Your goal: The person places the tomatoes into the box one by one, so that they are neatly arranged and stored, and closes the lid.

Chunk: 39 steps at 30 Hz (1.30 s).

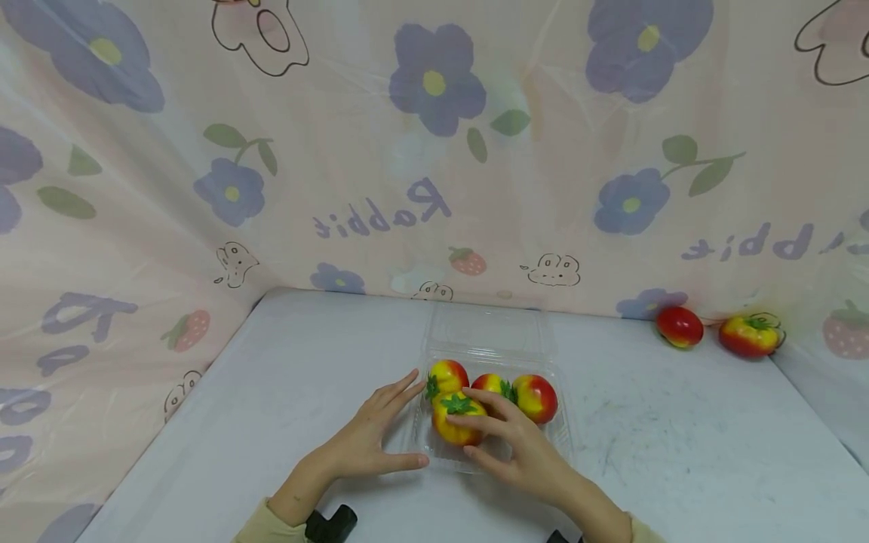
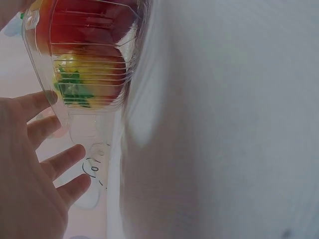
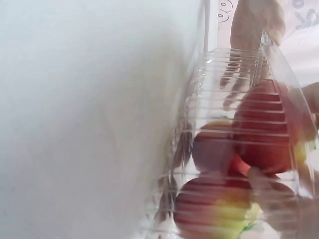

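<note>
A clear plastic clamshell box (image 1: 563, 445) stands on the table with its lid (image 1: 489, 329) folded back. Inside lie a left fruit (image 1: 449, 372), a middle fruit (image 1: 487, 383) and a right fruit (image 1: 536, 398), all red-yellow and tomato-like with green leafy tops. My right hand (image 1: 526, 452) grips another such fruit (image 1: 456, 422) over the box's front left part, thumb and fingers around its right side. Through the ribbed wall in the right wrist view, this fruit (image 3: 261, 129) sits above others. Spread fingers mark my left hand (image 1: 363, 437), beside the box's left rim; one fingertip (image 2: 52, 97) appears to meet the rim.
A smooth red fruit (image 1: 680, 326) and a red-yellow fruit with a green top (image 1: 750, 335) lie at the table's back right corner. Behind and left of the white table (image 1: 326, 339) hangs a flower-printed curtain (image 1: 366, 151).
</note>
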Each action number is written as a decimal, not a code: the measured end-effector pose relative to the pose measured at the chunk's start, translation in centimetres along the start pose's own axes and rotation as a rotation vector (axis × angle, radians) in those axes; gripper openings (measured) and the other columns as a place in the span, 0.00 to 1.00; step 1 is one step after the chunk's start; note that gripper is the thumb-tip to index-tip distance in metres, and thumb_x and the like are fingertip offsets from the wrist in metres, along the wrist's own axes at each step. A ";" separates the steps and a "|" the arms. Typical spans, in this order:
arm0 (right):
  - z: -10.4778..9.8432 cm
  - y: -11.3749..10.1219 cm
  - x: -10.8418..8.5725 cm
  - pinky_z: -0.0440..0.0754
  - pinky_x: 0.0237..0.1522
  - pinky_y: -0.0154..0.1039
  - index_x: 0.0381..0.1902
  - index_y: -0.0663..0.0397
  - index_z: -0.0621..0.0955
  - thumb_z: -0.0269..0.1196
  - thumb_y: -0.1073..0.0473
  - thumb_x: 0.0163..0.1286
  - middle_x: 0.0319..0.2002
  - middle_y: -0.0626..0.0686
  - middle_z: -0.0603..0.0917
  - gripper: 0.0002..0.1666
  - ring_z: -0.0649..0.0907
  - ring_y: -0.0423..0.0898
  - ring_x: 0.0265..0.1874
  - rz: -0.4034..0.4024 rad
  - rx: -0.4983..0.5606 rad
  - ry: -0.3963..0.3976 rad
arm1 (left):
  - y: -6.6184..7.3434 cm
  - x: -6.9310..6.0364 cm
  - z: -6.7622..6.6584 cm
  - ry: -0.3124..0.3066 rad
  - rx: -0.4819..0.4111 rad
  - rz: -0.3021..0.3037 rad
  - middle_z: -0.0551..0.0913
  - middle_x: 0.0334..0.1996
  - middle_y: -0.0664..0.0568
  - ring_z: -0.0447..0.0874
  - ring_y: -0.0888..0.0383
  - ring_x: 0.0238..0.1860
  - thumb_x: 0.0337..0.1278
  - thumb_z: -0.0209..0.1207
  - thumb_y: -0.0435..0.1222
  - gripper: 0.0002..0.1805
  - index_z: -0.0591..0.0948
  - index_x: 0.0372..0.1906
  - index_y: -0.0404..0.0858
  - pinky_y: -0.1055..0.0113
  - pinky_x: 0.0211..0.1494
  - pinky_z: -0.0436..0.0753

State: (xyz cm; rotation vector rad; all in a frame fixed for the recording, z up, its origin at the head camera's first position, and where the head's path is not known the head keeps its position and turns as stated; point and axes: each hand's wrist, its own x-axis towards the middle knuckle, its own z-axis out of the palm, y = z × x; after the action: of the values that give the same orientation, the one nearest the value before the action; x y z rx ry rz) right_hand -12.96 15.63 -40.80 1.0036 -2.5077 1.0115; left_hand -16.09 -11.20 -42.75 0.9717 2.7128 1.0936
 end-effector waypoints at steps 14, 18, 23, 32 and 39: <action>0.6 0.1 0.6 0.81 0.54 0.45 0.58 0.34 0.79 0.62 0.50 0.68 0.65 0.52 0.72 0.20 0.77 0.50 0.58 -0.002 0.032 -0.161 | 0.0 0.0 -0.1 -0.001 0.002 0.017 0.48 0.77 0.54 0.53 0.45 0.72 0.47 0.65 0.59 0.51 0.56 0.75 0.50 0.33 0.64 0.63; 0.7 0.0 0.9 0.80 0.56 0.48 0.57 0.37 0.80 0.62 0.52 0.68 0.65 0.53 0.73 0.20 0.76 0.51 0.60 0.002 0.041 -0.199 | 0.1 0.0 -0.1 -0.008 0.011 0.013 0.46 0.77 0.59 0.53 0.46 0.73 0.47 0.65 0.60 0.52 0.55 0.75 0.50 0.33 0.64 0.63; 0.6 -0.1 1.1 0.80 0.55 0.48 0.56 0.39 0.81 0.62 0.54 0.68 0.63 0.53 0.74 0.19 0.77 0.51 0.59 0.023 0.058 -0.230 | 0.2 -0.1 -0.1 -0.013 0.014 0.000 0.44 0.77 0.63 0.52 0.46 0.73 0.47 0.64 0.61 0.52 0.55 0.76 0.52 0.33 0.64 0.63; 0.3 -0.2 0.8 0.79 0.56 0.51 0.57 0.35 0.80 0.61 0.51 0.68 0.65 0.53 0.73 0.19 0.76 0.52 0.60 0.053 0.032 -0.223 | 0.1 0.0 0.0 -0.013 0.017 0.001 0.45 0.77 0.59 0.52 0.46 0.73 0.47 0.64 0.60 0.52 0.54 0.76 0.53 0.33 0.64 0.63; -0.5 -0.2 0.4 0.79 0.56 0.53 0.57 0.34 0.80 0.62 0.50 0.68 0.64 0.50 0.74 0.19 0.75 0.51 0.61 0.080 0.024 -0.166 | 0.0 0.0 0.1 -0.004 0.015 0.015 0.48 0.77 0.54 0.53 0.46 0.72 0.46 0.65 0.60 0.52 0.55 0.75 0.51 0.33 0.64 0.63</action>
State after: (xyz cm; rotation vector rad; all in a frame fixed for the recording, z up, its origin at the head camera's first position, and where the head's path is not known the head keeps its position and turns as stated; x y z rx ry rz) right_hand -13.10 15.67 -40.17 1.0404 -2.6955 1.0221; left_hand -16.10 -11.16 -42.82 0.9969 2.7187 1.0736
